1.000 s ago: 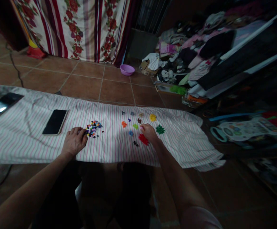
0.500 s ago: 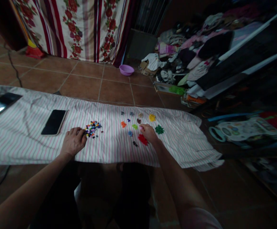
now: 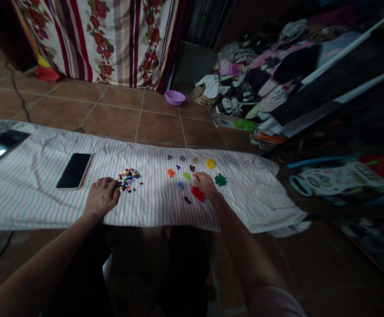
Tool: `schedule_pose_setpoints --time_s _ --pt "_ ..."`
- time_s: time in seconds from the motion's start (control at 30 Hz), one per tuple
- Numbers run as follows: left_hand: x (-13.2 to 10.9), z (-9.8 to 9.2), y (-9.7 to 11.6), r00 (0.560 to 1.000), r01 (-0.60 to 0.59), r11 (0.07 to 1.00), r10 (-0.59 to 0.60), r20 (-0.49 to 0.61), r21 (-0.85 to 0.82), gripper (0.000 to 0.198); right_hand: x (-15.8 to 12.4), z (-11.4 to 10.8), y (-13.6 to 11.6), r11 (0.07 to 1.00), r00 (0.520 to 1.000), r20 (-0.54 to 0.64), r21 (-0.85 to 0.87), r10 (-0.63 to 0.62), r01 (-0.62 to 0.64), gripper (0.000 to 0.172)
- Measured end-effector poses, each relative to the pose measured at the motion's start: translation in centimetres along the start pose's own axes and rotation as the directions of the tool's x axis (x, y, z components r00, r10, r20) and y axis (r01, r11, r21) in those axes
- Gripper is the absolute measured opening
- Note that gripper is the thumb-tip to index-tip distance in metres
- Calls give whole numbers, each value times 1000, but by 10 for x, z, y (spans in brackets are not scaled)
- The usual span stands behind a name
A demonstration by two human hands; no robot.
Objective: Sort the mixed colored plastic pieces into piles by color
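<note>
A striped white-and-pink cloth lies across the tiled floor. On it sits a mixed pile of small coloured pieces. My left hand rests curled at that pile's left edge, fingers bent onto the pieces. To the right lie small sorted heaps: red, green, yellow, orange, lime and blue. My right hand sits among them, fingers pinched by a pink piece, just above the red heap.
Two dark phones lie on the cloth at left. A purple bowl stands on the tiles behind. Heaped clothes and boxes fill the right back. A toy board lies right. A floral curtain hangs behind.
Both hands stay in nearly the same places; the view has shifted slightly.
</note>
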State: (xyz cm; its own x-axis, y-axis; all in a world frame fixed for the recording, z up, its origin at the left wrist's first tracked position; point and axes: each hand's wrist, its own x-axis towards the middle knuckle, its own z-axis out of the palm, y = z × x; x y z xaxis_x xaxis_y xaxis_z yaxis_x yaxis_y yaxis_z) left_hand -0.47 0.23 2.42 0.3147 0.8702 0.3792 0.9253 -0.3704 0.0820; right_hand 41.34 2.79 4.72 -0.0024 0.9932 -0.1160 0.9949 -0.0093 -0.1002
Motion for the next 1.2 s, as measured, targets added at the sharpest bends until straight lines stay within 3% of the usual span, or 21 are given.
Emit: schedule_pose_setpoints --time_s 0.3,0.7,0.93,1.07,1.2 --pt "-1 2 -1 1000 -15 1000 15 -5 23 30 1 1 -3 998 998 -14 -5 56 -57 31" --pt "0 0 -1 1000 -21 998 21 -5 60 31 2 3 -2 998 992 -116 51 52 -46 30" --pt "0 1 -1 999 -29 997 30 -18 65 29 -29 -8 51 983 931 -317 97 180 -157 29" --pt "-1 0 -1 1000 -28 998 29 -10 63 30 -65 -3 85 954 906 -300 66 299 -293 27" --pt "-1 -1 0 1000 -13 998 12 7 59 31 -89 9 100 936 908 -231 50 350 -348 26"
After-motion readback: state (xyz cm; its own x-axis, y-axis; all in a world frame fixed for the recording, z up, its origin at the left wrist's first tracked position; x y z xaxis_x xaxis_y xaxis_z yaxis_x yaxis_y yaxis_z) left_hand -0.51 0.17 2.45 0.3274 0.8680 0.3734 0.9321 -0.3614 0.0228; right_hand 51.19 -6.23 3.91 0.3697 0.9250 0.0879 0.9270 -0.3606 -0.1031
